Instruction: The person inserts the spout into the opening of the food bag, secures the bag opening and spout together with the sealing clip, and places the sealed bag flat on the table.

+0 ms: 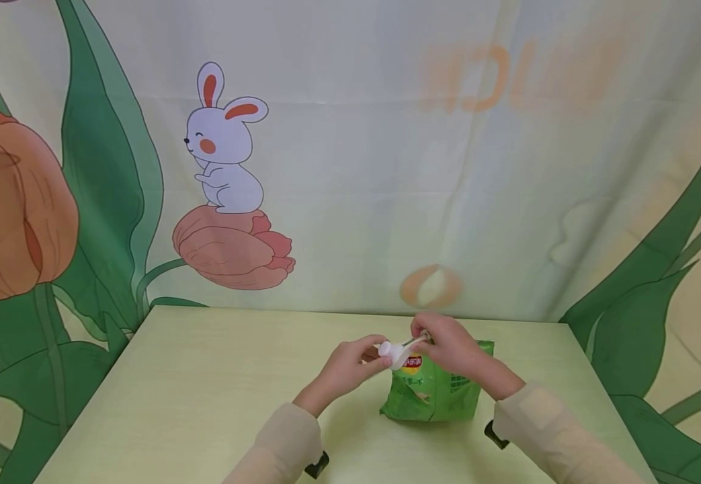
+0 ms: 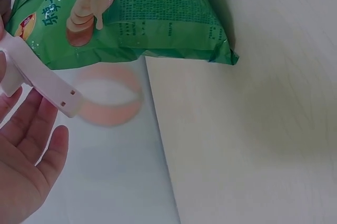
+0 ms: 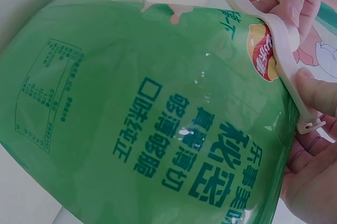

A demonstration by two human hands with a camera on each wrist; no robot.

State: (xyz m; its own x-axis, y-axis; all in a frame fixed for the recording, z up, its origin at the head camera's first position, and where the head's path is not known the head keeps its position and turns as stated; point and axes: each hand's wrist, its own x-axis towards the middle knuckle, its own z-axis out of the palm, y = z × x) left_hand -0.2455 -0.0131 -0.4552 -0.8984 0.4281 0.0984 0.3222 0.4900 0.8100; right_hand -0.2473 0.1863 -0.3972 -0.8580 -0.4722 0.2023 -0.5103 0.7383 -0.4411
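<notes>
A green bag of potato chips (image 1: 435, 400) stands on the table, its top toward the hands. Along the bag's top edge lies a white bag sealing clip (image 3: 284, 58) with a round white cap (image 1: 384, 349) on it. My left hand (image 1: 347, 366) pinches the clip near the cap, its lower fingers spread in the left wrist view. At the clip's other end, my right hand (image 1: 451, 346) grips the clip and the bag's top, with the thumb over the strip near its hooked tip (image 3: 310, 125). The right palm partly hides the bag's top in the head view.
The pale table (image 1: 217, 390) runs back to a printed curtain (image 1: 338, 168) showing a rabbit and tulips. Both forearms come in from the front edge, with a dark strap piece (image 1: 316, 464) under the left sleeve and another (image 1: 497, 435) under the right.
</notes>
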